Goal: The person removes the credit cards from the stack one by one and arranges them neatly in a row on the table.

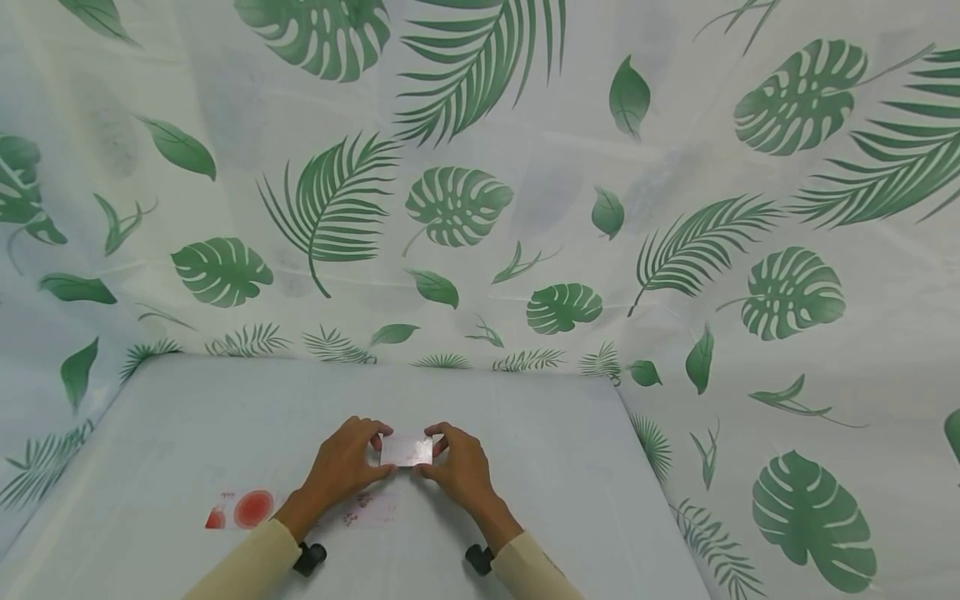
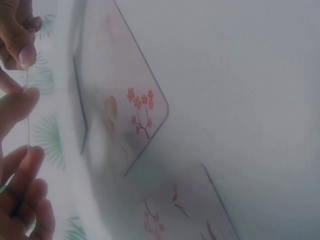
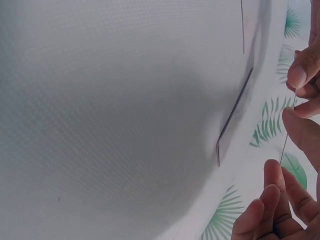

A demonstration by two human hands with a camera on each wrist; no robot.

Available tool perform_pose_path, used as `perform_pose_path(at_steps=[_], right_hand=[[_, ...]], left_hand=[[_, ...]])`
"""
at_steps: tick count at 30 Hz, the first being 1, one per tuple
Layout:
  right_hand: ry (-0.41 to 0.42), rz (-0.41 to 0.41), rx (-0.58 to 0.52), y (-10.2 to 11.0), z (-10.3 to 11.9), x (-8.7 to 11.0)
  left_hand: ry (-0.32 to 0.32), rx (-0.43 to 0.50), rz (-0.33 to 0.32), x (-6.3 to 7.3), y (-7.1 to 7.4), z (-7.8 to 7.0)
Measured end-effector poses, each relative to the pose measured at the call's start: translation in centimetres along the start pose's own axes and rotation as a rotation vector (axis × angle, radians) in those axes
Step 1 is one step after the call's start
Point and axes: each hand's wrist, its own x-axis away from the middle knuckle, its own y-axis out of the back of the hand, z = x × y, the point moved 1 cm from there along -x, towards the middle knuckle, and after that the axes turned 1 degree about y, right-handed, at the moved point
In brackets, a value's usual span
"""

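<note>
- Held card (image 1: 407,450): small, pale and rectangular, raised above the white table (image 1: 570,467) and spanning the gap between the two hands; both wrist views show it nearly edge-on, as a thin line.
- Left hand (image 1: 347,457): clamped on the card's left end, thumb at the near corner, fingertips at the far one.
- Right hand (image 1: 467,468): mirrors this grip at the right end; the middle of the card's face is uncovered.
- Blossom-printed card (image 1: 375,510): flat on the table, nearer the wearer than the held card, just beside the left wrist.
- Red-disc print (image 1: 253,508): on the table, left of the left forearm, which screens the surface between it and the blossom-printed card.
- Second blossom print (image 2: 192,210): cut off by the lower border of the left wrist view; its match in the head view cannot be told.
- Dark bent edge (image 3: 233,111): on the table in the right wrist view; its owner is unclear.
- Black wrist devices (image 1: 310,558): one under each wrist, beside the cream sleeves (image 1: 243,560).
- Leaf-patterned sheet (image 1: 480,317): hangs behind and beside the table.
</note>
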Motion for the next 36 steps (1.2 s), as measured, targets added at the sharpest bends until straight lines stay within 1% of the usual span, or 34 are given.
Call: perform_pose_path(at_steps=[7, 16, 25, 30, 36], right_hand=[[0.003, 0.001, -0.009, 0.1, 0.1, 0.4], [0.006, 0.000, -0.007, 0.1, -0.1, 0.9], [0.011, -0.006, -0.020, 0.7, -0.1, 1.6], [0.005, -0.011, -0.015, 0.9, -0.3, 2.0], [-0.006, -0.020, -0.017, 1.1, -0.5, 2.4]], left_hand=[[-0.010, -0.005, -0.015, 0.5, 0.3, -0.3], [0.012, 0.001, 0.019, 0.7, 0.4, -0.6], [0.007, 0.006, 0.009, 1.1, 0.3, -0.9], [-0.016, 0.010, -0.009, 1.3, 0.2, -1.2], [-0.014, 0.018, 0.004, 1.4, 0.2, -1.8]])
